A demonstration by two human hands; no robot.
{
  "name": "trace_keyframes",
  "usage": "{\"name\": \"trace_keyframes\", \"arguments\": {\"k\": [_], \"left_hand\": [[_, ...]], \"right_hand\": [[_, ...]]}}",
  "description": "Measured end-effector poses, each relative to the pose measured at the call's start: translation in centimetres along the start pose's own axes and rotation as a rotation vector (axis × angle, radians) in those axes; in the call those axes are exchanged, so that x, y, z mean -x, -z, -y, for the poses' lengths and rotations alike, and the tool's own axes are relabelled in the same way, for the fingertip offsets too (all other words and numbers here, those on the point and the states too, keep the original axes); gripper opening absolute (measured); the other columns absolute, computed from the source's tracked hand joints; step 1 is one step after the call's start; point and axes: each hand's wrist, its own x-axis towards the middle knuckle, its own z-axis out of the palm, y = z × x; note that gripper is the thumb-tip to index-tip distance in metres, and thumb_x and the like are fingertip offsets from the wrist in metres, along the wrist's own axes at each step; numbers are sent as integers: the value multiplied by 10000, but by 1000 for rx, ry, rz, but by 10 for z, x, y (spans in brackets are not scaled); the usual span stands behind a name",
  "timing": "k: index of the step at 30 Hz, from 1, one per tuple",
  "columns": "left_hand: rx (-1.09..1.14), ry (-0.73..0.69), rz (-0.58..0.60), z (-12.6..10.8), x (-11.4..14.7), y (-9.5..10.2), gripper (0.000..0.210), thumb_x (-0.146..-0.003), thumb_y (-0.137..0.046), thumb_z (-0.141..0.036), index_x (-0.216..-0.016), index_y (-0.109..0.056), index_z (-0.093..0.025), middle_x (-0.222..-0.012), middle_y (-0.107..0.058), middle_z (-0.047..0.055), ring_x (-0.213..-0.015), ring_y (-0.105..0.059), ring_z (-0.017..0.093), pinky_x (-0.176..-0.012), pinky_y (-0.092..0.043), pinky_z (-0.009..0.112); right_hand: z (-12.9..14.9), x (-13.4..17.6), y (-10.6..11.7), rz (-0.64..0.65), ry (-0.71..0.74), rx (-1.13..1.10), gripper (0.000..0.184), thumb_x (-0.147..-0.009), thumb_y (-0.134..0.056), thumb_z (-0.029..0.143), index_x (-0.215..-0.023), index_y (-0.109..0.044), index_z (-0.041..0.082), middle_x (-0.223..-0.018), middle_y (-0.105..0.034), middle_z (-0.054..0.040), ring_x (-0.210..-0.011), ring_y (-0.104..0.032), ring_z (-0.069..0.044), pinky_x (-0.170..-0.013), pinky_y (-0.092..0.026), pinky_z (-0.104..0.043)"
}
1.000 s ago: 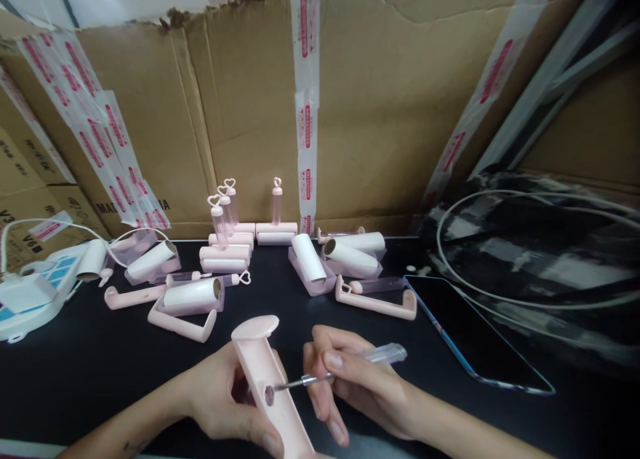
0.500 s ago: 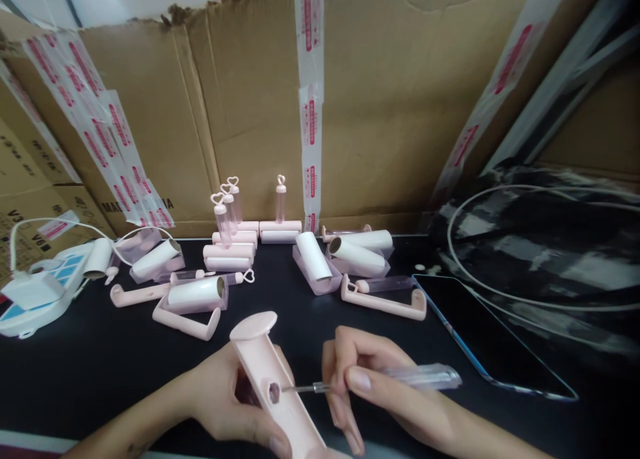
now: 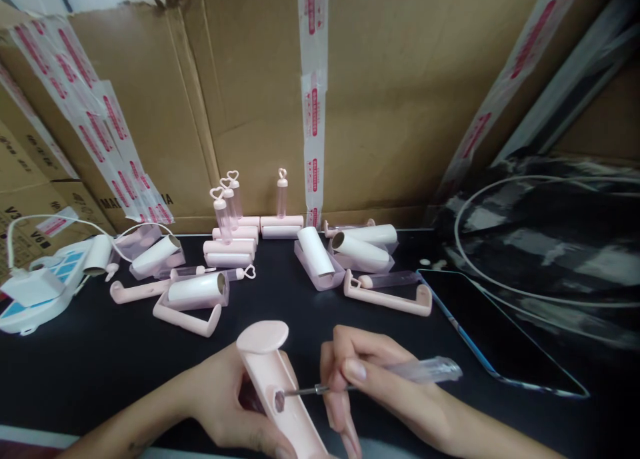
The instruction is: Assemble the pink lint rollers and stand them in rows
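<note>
My left hand [image 3: 227, 406] is wrapped round a pale pink plastic roll holder [image 3: 263, 362], a trough-shaped piece with a rounded end plate and a round hole in its floor. It is held tilted, its lower end near the bottom of the view. Between the thumb and fingers of my right hand [image 3: 373, 379] is a thin tool with a clear handle [image 3: 425, 370]. Its slim metal shaft [image 3: 306, 391] points left, and the tip is at the hole's rim. Whether the tip touches the plastic, I cannot tell.
White rolls in clear trays [image 3: 197, 291] and loose pink holders [image 3: 390, 299] lie behind my hands. Assembled pink pieces with heart-topped tubes [image 3: 233, 246] stand by the cardboard wall [image 3: 255, 112]. A power strip [image 3: 55, 292] is left, a phone [image 3: 495, 332] right.
The pink holder has shifted slightly right and down, its end plate turned more toward me. The tool's tip remains at the hole. The camera view has moved a little.
</note>
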Motion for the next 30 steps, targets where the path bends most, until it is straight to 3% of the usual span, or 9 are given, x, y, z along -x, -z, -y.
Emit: {"name": "trace_keyframes", "arguments": {"k": [4,8,17,20,30], "left_hand": [[-112,-42,-9,-2,-1,0,359,-579,-796,-364,-689,-548,-129,-598,-499,-23,-535,-435,79,-491,-349,171],[-11,-20,28,-2,1,-4,398,-556,-803,-378,-667,-510,-132,-603,-496,-17,-529,-436,76,-465,-342,156],[95,26,65,0,2,-7,460,-526,-809,-435,-682,-493,-140,-599,-488,-28,-526,-424,69,-468,-350,153],[118,7,66,3,2,-6,467,-511,-822,-413,-677,-483,-139,-605,-502,-25,-531,-439,69,-470,-348,147],[41,-31,103,0,0,-8,408,-577,-776,-427,-663,-489,-149,-612,-498,-17,-544,-460,87,-496,-381,175]], "right_hand": [[0,2,-1,-56,-4,91,290,-944,-403,326,-767,-513,124,-713,-622,-66,-594,-606,-126,-596,-470,-279],[-9,2,0,-5,-30,-20,337,-946,-373,378,-761,-497,126,-703,-607,-62,-552,-596,-125,-576,-457,-285],[-17,0,-6,-14,-3,-143,329,-947,-382,366,-759,-494,120,-697,-608,-62,-570,-606,-127,-563,-450,-254],[-19,-1,-5,6,11,-202,320,-951,-372,350,-760,-486,121,-689,-612,-59,-501,-589,-110,-494,-430,-223],[-30,-4,-12,-39,4,-236,356,-924,-423,395,-698,-488,126,-623,-594,-33,-502,-588,-109,-474,-406,-200]]}}
